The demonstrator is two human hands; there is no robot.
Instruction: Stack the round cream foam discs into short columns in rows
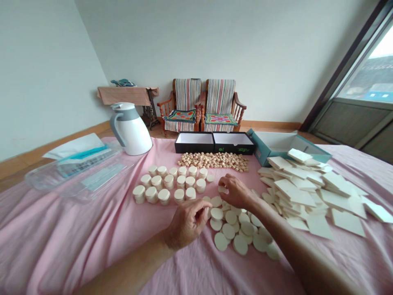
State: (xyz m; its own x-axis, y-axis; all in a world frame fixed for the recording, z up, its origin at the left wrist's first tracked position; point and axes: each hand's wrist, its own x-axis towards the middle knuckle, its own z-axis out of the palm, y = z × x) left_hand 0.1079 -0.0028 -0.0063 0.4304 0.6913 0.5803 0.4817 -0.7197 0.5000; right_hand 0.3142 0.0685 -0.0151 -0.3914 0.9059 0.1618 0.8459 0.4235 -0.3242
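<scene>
My left hand is closed, thumb and fingers curled together at the left edge of a loose pile of pale round discs. Whatever it may pinch is hidden. Above the far side of that pile, my right hand has its fingers bent down around a pale disc. Left of both hands, short stacks of the same discs stand in several rows. One low disc lies at the right end of the rows, near my right fingers.
Small round wooden beads lie behind the stacks, before a black two-part box. At right are a teal box and a heap of pale square tiles. A white jug and clear plastic tray are at left.
</scene>
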